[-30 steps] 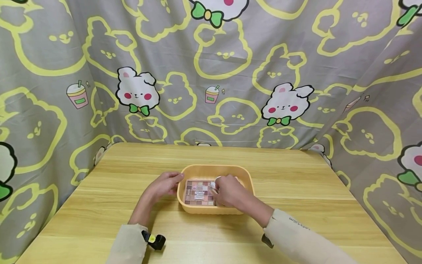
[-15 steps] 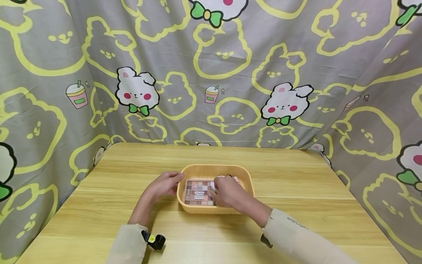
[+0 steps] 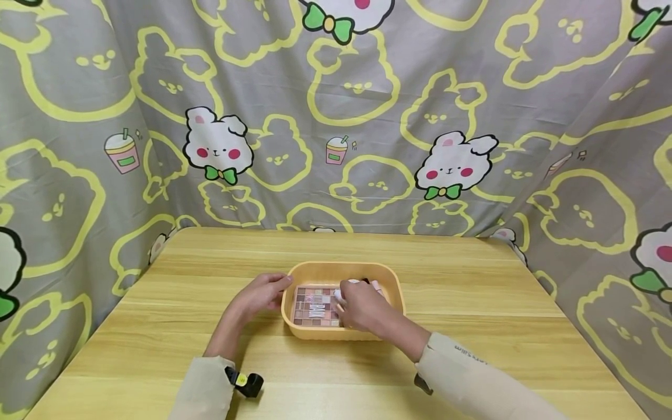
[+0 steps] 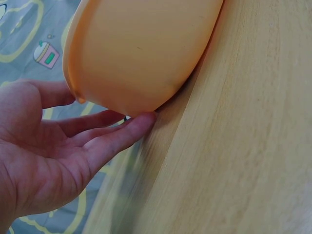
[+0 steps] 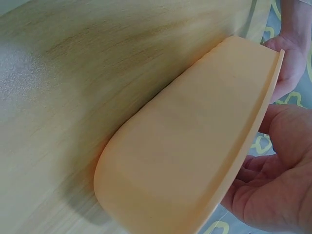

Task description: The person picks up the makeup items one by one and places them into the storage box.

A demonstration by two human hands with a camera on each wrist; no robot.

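An orange-yellow plastic basin (image 3: 336, 333) sits on the wooden table. My left hand (image 3: 262, 291) holds its left end, the thumb at the rim and the fingers against the outer wall in the left wrist view. Flat inside on the left lies an eyeshadow palette (image 3: 317, 309) with a grid of brown and pink squares. My right hand (image 3: 362, 304) reaches into the basin's right half, its fingers pinching a small white item (image 3: 338, 294) beside the palette; its kind is hidden. Behind the knuckles show a black tip (image 3: 366, 280) and a pale pink piece (image 3: 377, 286).
The wooden table (image 3: 451, 280) runs back to a grey curtain (image 3: 294, 76) printed with yellow outlines and white rabbits. Black wrist devices show at both sleeves, such as the left one (image 3: 247, 382).
My right hand has shifted slightly left inside the basin. The black tip and pale pink piece behind it have come into view. My left hand and the basin have stayed put.
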